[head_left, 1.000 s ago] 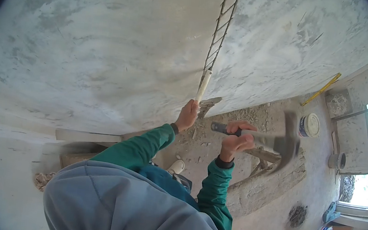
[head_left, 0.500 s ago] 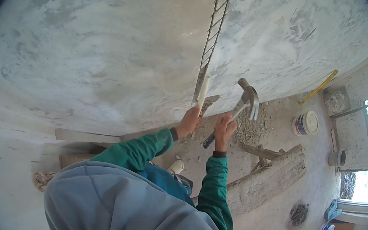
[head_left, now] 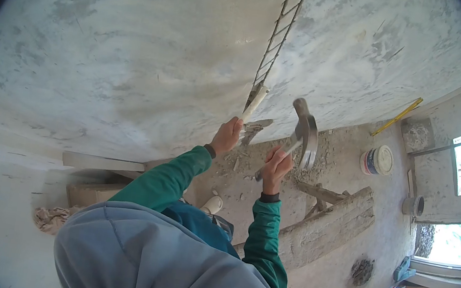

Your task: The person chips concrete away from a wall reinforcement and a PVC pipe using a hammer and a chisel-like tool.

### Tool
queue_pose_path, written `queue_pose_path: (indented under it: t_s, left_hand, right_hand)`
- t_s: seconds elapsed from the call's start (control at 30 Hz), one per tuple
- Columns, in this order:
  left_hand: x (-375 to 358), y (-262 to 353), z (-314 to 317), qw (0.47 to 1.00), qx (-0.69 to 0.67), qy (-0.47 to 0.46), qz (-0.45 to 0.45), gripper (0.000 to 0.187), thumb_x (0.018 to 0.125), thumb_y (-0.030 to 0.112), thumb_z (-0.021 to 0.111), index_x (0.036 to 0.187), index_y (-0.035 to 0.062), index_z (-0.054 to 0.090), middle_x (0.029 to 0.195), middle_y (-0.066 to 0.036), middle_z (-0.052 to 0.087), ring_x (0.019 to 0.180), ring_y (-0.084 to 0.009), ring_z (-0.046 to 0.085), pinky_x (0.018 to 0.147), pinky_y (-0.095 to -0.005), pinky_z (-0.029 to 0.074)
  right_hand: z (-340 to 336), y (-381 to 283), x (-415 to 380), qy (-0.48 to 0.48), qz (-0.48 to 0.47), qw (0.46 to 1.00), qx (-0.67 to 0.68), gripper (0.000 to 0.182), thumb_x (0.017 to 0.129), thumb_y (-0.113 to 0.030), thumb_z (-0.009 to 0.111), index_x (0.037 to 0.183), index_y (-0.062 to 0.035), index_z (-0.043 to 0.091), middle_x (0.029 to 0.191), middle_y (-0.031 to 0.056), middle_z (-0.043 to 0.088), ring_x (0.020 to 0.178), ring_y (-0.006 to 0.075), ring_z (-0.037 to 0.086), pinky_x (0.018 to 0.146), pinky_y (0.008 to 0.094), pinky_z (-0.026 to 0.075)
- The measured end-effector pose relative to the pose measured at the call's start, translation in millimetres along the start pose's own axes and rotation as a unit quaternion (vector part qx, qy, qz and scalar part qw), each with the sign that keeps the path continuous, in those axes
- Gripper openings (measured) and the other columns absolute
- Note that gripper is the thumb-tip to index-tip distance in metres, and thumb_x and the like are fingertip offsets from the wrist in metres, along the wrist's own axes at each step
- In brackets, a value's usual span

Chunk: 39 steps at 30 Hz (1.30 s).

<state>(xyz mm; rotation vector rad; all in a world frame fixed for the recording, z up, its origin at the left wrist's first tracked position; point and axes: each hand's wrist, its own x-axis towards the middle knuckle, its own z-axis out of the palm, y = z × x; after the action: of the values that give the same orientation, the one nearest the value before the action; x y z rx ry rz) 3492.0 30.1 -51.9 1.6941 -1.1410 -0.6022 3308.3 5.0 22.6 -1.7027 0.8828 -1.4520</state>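
Note:
My left hand (head_left: 227, 136) is closed around a pale, rod-shaped chisel (head_left: 255, 103), which slants up and right across the lower part of the groove in the wall. Its working tip cannot be made out. In my right hand (head_left: 278, 165) I grip the handle of a claw hammer (head_left: 306, 132), its metal head raised to the right of the chisel and apart from it. A ladder-like strip of metal bars (head_left: 282, 31) sits in the narrow groove above the chisel. Near my left hand, a broken patch (head_left: 256, 129) shows low on the wall.
Rubble (head_left: 322, 156) lies on the floor along the wall's foot. A rough wooden bench (head_left: 327, 227) stands at my right. Farther off are a white bucket (head_left: 377, 160), a yellow level-like bar (head_left: 397, 116) and a grey bucket (head_left: 413, 206). A cardboard box (head_left: 90, 194) is at left.
The chisel has tilted further to the right, and my left hand has shifted left. The hammer has come slightly down and left, its head turned. The whole view has shifted a little.

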Motion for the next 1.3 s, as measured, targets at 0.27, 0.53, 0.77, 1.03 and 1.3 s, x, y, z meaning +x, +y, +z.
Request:
queue_pose_path:
  t_s: [0.27,0.53,0.77,1.03,1.3]
  left_hand:
    - [-0.3,-9.4,13.3,0.984,-0.162,-0.024,-0.076,0.045,0.103,0.045,0.036,0.088,0.0053,0.052,0.062,-0.010,0.053,0.051,-0.0276,0.052,0.047,-0.0384,0.039]
    - [-42.6,-6.7,29.1,0.917,-0.307,-0.091,-0.236,0.043,0.102,0.045,0.039,0.087,0.0071,0.053,0.060,-0.002,0.051,0.044,-0.0160,0.048,0.041,-0.0330,0.037]
    - [-1.7,-3.8,4.9,0.999,-0.020,0.016,-0.035,0.045,0.103,0.042,0.038,0.089,0.0024,0.053,0.066,-0.017,0.054,0.061,-0.0381,0.052,0.062,-0.0439,0.043]
    - [8.1,-24.0,5.6,0.990,-0.103,-0.046,-0.080,0.050,0.104,0.045,0.032,0.088,0.0018,0.052,0.073,-0.015,0.054,0.069,-0.0282,0.054,0.067,-0.0396,0.043]
    - [7.9,-24.8,11.6,0.991,-0.082,-0.027,-0.101,0.051,0.103,0.045,0.031,0.087,0.0018,0.053,0.068,-0.013,0.052,0.067,-0.0270,0.053,0.067,-0.0398,0.043]
  right_hand:
    - [55.3,98.1,-12.6,0.007,0.033,0.996,-0.087,0.045,0.101,-0.037,0.044,0.082,0.0011,0.056,0.060,0.0068,0.050,0.053,0.0223,0.049,0.051,0.0364,0.043]
    - [1.8,53.5,-12.9,0.016,0.183,0.982,0.038,0.053,0.104,-0.044,0.035,0.070,-0.0055,0.048,0.051,0.0010,0.045,0.040,0.0091,0.045,0.038,0.0247,0.035]
    - [-1.2,47.7,-17.9,-0.018,0.158,0.987,-0.004,0.056,0.103,-0.046,0.035,0.069,-0.0044,0.051,0.052,0.0003,0.046,0.041,0.0090,0.046,0.039,0.0247,0.035]
    - [18.1,-19.3,0.8,0.030,0.000,0.999,0.019,0.058,0.102,-0.051,0.036,0.070,-0.0041,0.052,0.054,0.0025,0.047,0.045,0.0125,0.049,0.043,0.0259,0.036]
    - [53.3,83.1,-13.1,-0.070,0.062,0.971,-0.221,0.052,0.102,-0.044,0.040,0.073,-0.0023,0.054,0.057,0.0069,0.051,0.053,0.0196,0.052,0.047,0.0316,0.038]
